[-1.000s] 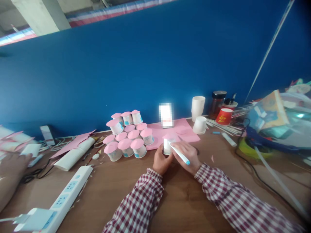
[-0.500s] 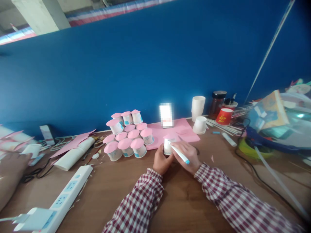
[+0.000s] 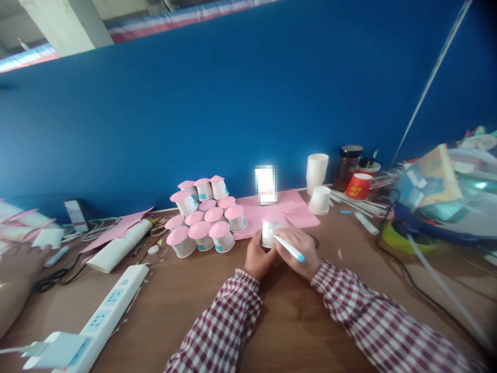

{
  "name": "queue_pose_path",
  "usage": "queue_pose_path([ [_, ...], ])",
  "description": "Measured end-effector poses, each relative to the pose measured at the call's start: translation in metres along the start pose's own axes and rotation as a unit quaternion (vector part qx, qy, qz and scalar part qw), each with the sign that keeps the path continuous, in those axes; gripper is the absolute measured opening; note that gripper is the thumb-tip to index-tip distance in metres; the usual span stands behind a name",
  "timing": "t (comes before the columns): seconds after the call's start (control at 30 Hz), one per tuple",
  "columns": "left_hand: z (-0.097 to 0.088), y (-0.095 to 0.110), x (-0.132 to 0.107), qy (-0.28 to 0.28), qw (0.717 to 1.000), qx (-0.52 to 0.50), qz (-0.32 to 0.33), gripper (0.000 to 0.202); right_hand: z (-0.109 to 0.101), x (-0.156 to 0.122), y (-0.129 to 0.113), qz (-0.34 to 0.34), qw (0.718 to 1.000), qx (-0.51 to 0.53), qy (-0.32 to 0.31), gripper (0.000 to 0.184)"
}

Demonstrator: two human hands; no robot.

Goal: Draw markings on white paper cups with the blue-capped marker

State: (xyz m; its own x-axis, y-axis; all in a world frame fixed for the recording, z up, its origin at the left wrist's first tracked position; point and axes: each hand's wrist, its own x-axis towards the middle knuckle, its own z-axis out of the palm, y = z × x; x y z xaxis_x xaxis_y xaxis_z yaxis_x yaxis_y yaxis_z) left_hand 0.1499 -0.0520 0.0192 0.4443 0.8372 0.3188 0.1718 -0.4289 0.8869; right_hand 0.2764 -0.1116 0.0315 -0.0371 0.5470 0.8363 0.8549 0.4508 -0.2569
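My left hand (image 3: 259, 256) is closed around the lower left side of an upturned white paper cup (image 3: 267, 235) that wears a pink cone-shaped paper top. In my right hand (image 3: 301, 251) is a white marker (image 3: 288, 245) with a light blue end, its tip at the cup's side. Faint marks show along the bottom of the cup. To the left stand several similar paper cups (image 3: 202, 236) with pink cone tops and blue drawn patches. Behind the held cup lies pink paper (image 3: 297, 207).
White cups (image 3: 317, 173) are stacked at the back right, near a red paper cup (image 3: 359, 186) and a dark-lidded jar (image 3: 349, 163). A power strip (image 3: 106, 311) lies left, beside another person's hand (image 3: 23, 269). A black cable (image 3: 404, 274) runs along the right.
The marker in my right hand has shifted very slightly against the cup. At the far left, the other person's hand and white cup have moved a little left.
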Motion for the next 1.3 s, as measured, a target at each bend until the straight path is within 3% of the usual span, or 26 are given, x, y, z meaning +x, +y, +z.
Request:
queue_pose_path([
  [0.87, -0.0009, 0.0081, -0.0011, 0.003, 1.000, -0.007, -0.025, 0.039, -0.0040, 0.0019, 0.0061, 0.009, 1.000, -0.019, 0.019, 0.020],
  [1.3, -0.0003, 0.0040, -0.0006, 0.005, 1.000, 0.008, -0.007, 0.037, -0.0014, -0.0001, 0.0027, 0.002, 1.000, -0.009, -0.009, 0.018],
])
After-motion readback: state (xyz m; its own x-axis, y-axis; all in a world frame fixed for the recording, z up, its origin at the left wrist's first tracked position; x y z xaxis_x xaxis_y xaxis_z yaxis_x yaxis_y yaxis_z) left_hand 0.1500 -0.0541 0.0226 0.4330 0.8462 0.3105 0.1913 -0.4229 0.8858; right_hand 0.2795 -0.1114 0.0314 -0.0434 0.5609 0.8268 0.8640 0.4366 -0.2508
